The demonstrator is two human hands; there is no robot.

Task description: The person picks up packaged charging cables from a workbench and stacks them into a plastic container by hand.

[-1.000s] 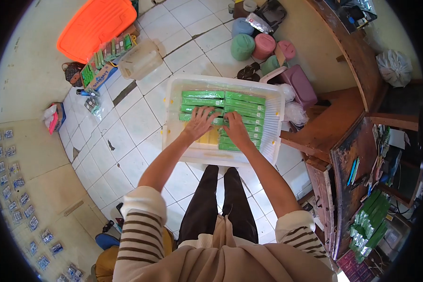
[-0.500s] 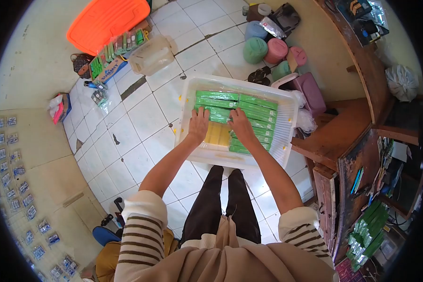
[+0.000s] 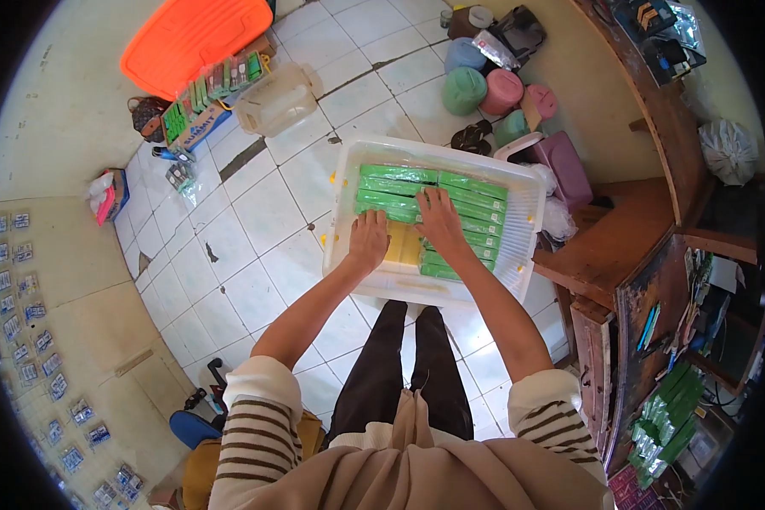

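Note:
Both hands are inside a white plastic bin (image 3: 346, 183) on the tiled floor. Green wrapped packs (image 3: 476, 204) lie in it in two columns, the right one longer. My left hand (image 3: 369, 239) touches the near edge of the left column, its fingers slightly apart. My right hand (image 3: 439, 217) rests over the join between the columns, fingers spread on the packs. Below the left column a yellow surface (image 3: 399, 249) shows in the bin. Neither hand has a pack lifted.
An orange lid (image 3: 191, 42), a clear tub (image 3: 276, 100) and a blue-white box (image 3: 202, 127) are at the upper left. Coloured containers (image 3: 503, 89) stand beyond the bin. A brown wooden desk (image 3: 612, 242) is close on the right.
The view has shifted, so the bin appears farther right. Both hands have shifted on the packs; my left hand has moved toward me, to the near edge of the left column.

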